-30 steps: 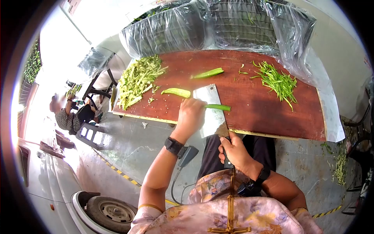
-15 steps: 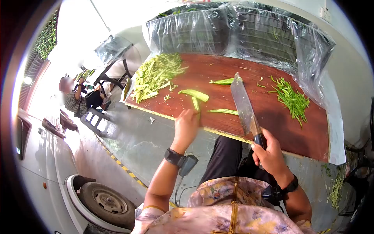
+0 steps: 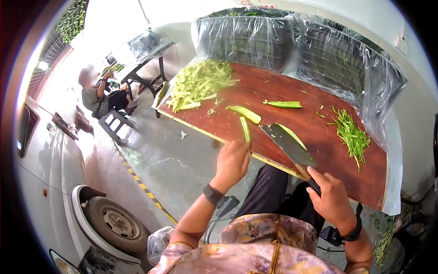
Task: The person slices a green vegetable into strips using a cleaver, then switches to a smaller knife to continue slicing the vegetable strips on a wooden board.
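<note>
Near the front edge of the red-brown board, my left hand [image 3: 233,160] is closed with its fingers pinching the near end of a narrow pale-green vegetable strip [image 3: 245,129]. My right hand [image 3: 332,197] grips the black handle of a cleaver [image 3: 287,145]. Its broad blade slants toward the far left, low over the board, and small pale bits stick to it. Just beyond the blade lies a thin green strip [image 3: 292,136], partly overlapped by it. A wider split green piece [image 3: 244,113] rests beside the held strip, and another split piece [image 3: 284,104] lies farther back.
Pale shredded vegetable [image 3: 198,84] is heaped at the board's [image 3: 269,82] left end; thin green slivers [image 3: 351,137] lie at its right. Plastic-covered crates [image 3: 246,43] line the back. At left are a seated person [image 3: 98,93], a dark stool [image 3: 114,123] and a white vehicle [image 3: 54,169].
The cleaver has swung left and down, its blade now close to the thin strip. My left hand keeps its pinch near the front edge. The whole view has shifted and turned slightly.
</note>
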The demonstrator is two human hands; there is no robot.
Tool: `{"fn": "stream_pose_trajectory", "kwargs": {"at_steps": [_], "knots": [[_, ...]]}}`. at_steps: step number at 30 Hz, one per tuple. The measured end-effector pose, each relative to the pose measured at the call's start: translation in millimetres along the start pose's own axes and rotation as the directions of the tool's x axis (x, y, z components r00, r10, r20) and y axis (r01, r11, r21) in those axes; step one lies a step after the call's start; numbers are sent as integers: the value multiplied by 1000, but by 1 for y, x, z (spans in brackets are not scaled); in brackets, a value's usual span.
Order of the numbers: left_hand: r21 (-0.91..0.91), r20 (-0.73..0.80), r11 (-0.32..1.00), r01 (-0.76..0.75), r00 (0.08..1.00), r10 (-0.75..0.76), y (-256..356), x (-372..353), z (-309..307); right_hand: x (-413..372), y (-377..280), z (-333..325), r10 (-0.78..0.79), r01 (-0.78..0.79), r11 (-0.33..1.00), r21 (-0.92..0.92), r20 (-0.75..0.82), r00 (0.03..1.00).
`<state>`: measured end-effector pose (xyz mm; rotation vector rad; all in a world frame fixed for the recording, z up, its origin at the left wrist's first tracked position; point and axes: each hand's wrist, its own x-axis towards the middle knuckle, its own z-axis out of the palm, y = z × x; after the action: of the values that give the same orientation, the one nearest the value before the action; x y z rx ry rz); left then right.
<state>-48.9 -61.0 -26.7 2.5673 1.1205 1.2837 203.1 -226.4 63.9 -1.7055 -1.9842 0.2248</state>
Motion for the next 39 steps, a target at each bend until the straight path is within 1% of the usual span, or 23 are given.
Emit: {"fn": "stream_pose_trajectory", "kwargs": {"at_steps": [2, 6, 8, 9, 11, 12, 14, 18, 20, 24, 26, 27, 29, 33, 35, 39], "knots": [[62, 2, 998, -3, 1000, 3, 1, -3, 2, -1, -2, -3, -7, 9, 999, -38, 61, 998], [114, -38, 993, -24, 999, 29, 2, -6, 3, -3, -18, -4, 20, -6, 993, -115, 116, 993], [140, -66, 989, -37, 997, 47, 0, -7, 3, 1, -20, -4, -41, 75, 972, -224, 152, 988], [140, -67, 990, -35, 997, 45, 0, -8, 3, 3, -22, -4, -42, 76, 971, -225, 153, 987], [169, -87, 984, -54, 994, 70, -1, -8, 3, 7, -29, -6, -50, 104, 951, -291, 187, 981], [168, -89, 984, -51, 994, 67, -2, -8, 4, 8, -33, -7, -51, 106, 950, -293, 190, 980], [173, -127, 983, -66, 988, 89, -5, -9, 6, 11, -44, -9, -6, 70, 937, -343, 184, 983], [154, -140, 986, -61, 987, 83, -6, -10, 9, 18, -57, -4, 8, 76, 909, -409, 200, 980], [176, -132, 983, -51, 988, 75, -6, -9, 9, 24, -58, -1, -31, 142, 874, -466, 238, 971], [150, -128, 988, -44, 990, 64, -7, -7, 7, 22, -59, -1, -52, 142, 882, -449, 206, 977], [184, -127, 979, -82, 986, 106, -8, -6, 9, 20, -58, -4, -33, 119, 873, -474, 184, 982], [183, -127, 980, -81, 986, 105, -7, -5, 9, 20, -57, -5, -33, 119, 872, -474, 186, 982], [222, -144, 970, -93, 981, 127, -5, -4, 10, 18, -55, -6, -33, 73, 898, -434, 97, 995], [184, -116, 980, -79, 988, 101, -6, -5, 11, 19, -56, -12, -46, 98, 903, -418, 133, 990], [180, -42, 982, -49, 997, 58, -4, -5, 8, 19, -56, -11, -54, 117, 908, -402, 164, 985], [148, -51, 989, -23, 998, 31, -3, -7, 9, 23, -57, -13, -77, 147, 888, -437, 174, 982]]}}
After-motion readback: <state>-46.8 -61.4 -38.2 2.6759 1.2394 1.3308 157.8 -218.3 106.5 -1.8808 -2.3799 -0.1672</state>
